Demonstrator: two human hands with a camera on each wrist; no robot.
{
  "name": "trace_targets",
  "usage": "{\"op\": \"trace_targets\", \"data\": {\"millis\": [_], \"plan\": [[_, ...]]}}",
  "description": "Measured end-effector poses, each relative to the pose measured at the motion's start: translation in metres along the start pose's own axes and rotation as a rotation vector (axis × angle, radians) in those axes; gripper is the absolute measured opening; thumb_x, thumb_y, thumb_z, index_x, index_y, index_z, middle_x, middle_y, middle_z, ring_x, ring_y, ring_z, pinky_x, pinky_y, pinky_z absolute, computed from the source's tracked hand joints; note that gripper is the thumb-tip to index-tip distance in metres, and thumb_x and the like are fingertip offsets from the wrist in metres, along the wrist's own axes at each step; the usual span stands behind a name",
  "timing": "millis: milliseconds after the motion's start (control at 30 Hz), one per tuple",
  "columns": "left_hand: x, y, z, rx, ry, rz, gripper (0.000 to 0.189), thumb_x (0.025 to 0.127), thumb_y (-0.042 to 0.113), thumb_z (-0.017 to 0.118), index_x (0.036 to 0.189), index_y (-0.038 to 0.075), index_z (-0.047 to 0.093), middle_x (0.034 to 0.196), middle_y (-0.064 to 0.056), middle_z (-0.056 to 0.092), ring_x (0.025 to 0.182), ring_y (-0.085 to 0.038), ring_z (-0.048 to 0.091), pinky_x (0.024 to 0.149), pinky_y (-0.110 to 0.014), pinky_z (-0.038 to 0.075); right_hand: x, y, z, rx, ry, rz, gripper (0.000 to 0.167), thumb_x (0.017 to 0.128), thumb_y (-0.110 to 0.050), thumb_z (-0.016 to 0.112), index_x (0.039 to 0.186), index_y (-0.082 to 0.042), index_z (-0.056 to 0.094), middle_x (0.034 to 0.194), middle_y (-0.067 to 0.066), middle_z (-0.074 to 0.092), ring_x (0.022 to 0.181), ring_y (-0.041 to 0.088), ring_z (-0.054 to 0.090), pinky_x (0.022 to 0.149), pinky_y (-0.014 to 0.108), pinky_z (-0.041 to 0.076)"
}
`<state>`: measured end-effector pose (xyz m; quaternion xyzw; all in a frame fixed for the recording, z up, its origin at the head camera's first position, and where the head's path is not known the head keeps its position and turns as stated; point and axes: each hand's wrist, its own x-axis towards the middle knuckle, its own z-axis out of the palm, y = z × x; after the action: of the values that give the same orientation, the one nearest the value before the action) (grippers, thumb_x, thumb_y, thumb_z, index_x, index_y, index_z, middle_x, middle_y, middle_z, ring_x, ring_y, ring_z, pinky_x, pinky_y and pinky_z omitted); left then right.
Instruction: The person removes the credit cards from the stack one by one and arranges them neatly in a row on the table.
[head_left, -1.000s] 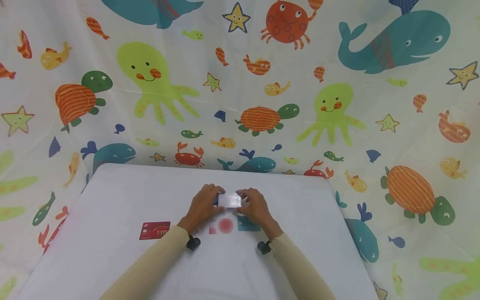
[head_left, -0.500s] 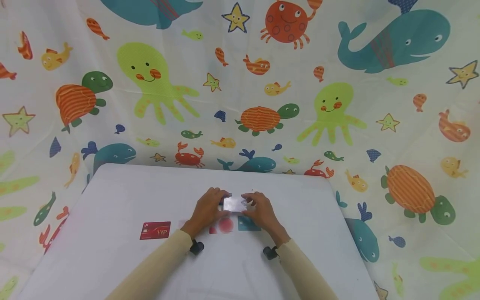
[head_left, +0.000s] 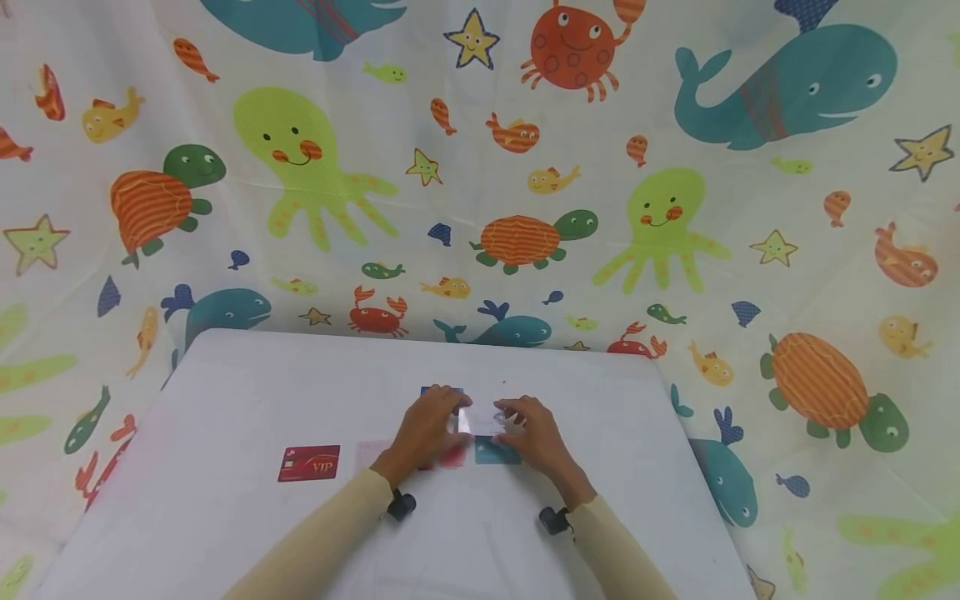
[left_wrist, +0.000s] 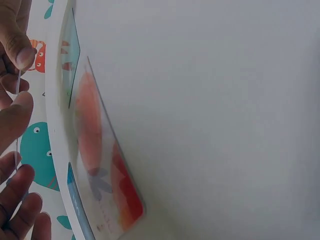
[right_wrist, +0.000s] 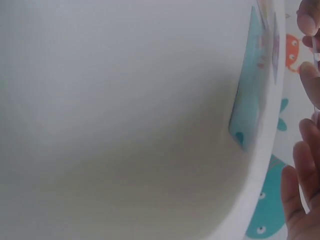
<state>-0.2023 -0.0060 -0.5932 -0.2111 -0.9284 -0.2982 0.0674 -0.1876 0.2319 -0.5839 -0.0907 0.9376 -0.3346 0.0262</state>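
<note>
Between both hands a thin clear, glossy card is held a little above the table. My left hand pinches its left edge with thumb and fingers. The opposite edge is pinched by my right hand. Just beyond the left hand lies a blue card, partly hidden by the fingers. A teal card rests on the table below the right hand. Beside it lies a card with a red-pink circle, also seen in the left wrist view, partly covered by the left hand.
A red card marked VIP lies left on the white table. A pale pink card sits between it and the left forearm, partly hidden. Behind the table's far edge hangs a curtain printed with sea animals.
Both hands have moved right and nearer to the person with the clear card. Its bright glare has faded. More of the blue card now shows behind the left hand.
</note>
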Motion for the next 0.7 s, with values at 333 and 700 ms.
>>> {"op": "trace_targets", "data": {"millis": [333, 700], "plan": [[-0.003, 0.011, 0.007, -0.039, -0.028, 0.02, 0.056, 0.082, 0.039, 0.094, 0.131, 0.022, 0.073, 0.114, 0.003, 0.074, 0.118, -0.018, 0.064, 0.108, -0.044, 0.057, -0.014, 0.008, -0.007, 0.027, 0.009, 0.049, 0.057, 0.086, -0.027, 0.091, 0.139, -0.03, 0.07, 0.114, -0.007, 0.07, 0.101, 0.013, 0.061, 0.092, 0.031, 0.058], [0.0, 0.018, 0.018, -0.026, -0.035, 0.053, 0.055, 0.081, 0.043, 0.094, 0.128, 0.023, 0.074, 0.104, 0.006, 0.072, 0.105, -0.012, 0.063, 0.103, -0.037, 0.06, -0.026, 0.015, -0.014, 0.019, 0.024, 0.058, 0.058, 0.086, -0.028, 0.091, 0.139, -0.031, 0.07, 0.113, -0.01, 0.069, 0.1, 0.012, 0.062, 0.091, 0.028, 0.058]]}}
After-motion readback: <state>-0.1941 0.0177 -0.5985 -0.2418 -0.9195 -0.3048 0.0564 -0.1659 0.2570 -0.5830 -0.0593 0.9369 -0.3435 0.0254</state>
